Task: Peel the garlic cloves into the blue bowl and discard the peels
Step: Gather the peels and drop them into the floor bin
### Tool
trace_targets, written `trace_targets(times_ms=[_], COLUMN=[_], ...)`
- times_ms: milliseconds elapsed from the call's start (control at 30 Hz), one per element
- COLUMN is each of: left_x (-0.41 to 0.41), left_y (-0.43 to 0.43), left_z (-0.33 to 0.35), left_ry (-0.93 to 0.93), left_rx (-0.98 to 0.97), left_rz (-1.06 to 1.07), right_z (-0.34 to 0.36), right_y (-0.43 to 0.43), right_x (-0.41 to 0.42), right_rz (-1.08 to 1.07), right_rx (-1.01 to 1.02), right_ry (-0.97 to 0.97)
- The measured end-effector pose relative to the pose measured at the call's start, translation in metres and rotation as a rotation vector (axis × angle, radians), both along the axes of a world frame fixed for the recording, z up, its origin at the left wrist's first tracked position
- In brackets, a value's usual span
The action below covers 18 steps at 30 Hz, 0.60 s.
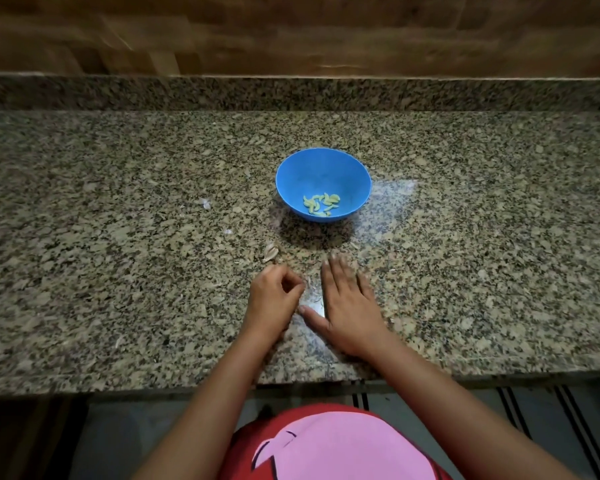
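Counter: we look down on a speckled granite counter (118,202).
Bowl: round blue plastic bowl (323,168), mid-counter, holds the pale peeled garlic cloves (321,204).
Right hand (347,306): flat, fingers straight, near the front edge.
Left hand (274,296): curled just beside it; contents unclear.
Peel: papery garlic peel (270,252), just beyond the left hand.

This looks like a home kitchen: a speckled granite table (482,237) with a raised ledge (291,93) of the same stone along its far side, a wood-patterned wall (291,36) behind, and a striped mat (520,410) on the floor near its front edge. A blue bowl (323,168) holds peeled garlic cloves (321,204), with peels (270,252) lying beside it.
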<state>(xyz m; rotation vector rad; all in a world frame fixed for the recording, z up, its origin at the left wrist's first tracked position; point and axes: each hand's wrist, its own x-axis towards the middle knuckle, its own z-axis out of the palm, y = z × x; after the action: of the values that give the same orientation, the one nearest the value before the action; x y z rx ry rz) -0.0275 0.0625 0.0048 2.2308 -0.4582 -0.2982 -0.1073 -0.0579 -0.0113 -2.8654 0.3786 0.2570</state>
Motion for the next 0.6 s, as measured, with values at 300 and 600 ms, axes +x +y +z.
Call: trace_targets(times_ms=[300, 600], left_x=[0.020, 0.104], left_y=[0.031, 0.041], left_z=[0.008, -0.003], left_ry=[-0.052, -0.193], left_rx=[-0.140, 0.206], left_rz=[0.094, 0.011], right_z=[0.002, 0.010], right_y=[-0.004, 0.016], right_x=[0.027, 0.057], right_rz=[0.078, 0.027], right_rx=[0.074, 0.106], right_ry=[-0.068, -0.113])
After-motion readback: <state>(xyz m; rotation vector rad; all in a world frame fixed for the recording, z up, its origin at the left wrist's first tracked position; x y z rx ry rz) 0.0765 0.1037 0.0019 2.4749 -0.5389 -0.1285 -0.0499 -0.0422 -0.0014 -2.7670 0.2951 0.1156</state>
